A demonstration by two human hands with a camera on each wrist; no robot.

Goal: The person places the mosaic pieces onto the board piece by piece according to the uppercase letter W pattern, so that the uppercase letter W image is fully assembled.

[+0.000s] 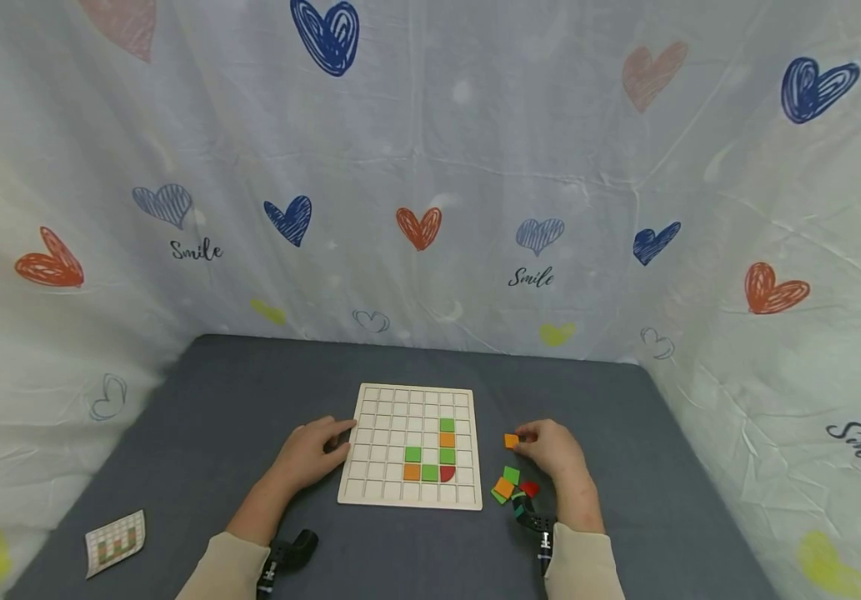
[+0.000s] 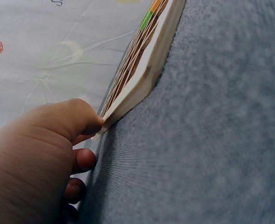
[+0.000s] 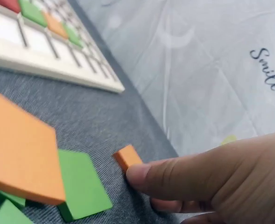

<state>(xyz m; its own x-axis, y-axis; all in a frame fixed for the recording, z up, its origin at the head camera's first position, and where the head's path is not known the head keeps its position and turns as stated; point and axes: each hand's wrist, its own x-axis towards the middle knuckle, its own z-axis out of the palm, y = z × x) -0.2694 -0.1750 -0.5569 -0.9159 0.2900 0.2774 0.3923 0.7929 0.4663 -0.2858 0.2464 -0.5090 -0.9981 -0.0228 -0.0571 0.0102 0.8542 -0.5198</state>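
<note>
A pale square grid board [image 1: 381,492] lies mid-table, with green and orange square tiles and one red quarter-round tile in its right half. My left hand [image 1: 312,454] is at the board's left edge. Its thumb [image 2: 88,119] touches the rim in the left wrist view, and the other fingers are partly hidden. To the right of the board, my right hand [image 1: 556,454] pinches an orange square tile [image 3: 127,157] between thumb and fingers, close to the cloth. Nearer the wrist lies a small pile with a green tile [image 3: 83,184], another orange tile [image 3: 23,149] and a red piece [image 1: 530,488].
A small printed card [image 1: 115,543] with a coloured grid pattern lies at the table's left. Dark cloth [image 1: 400,550] covers the table. A white curtain [image 1: 468,167] with hearts hangs behind and at both sides. Black camera mounts [image 1: 298,550] sit at both wrists.
</note>
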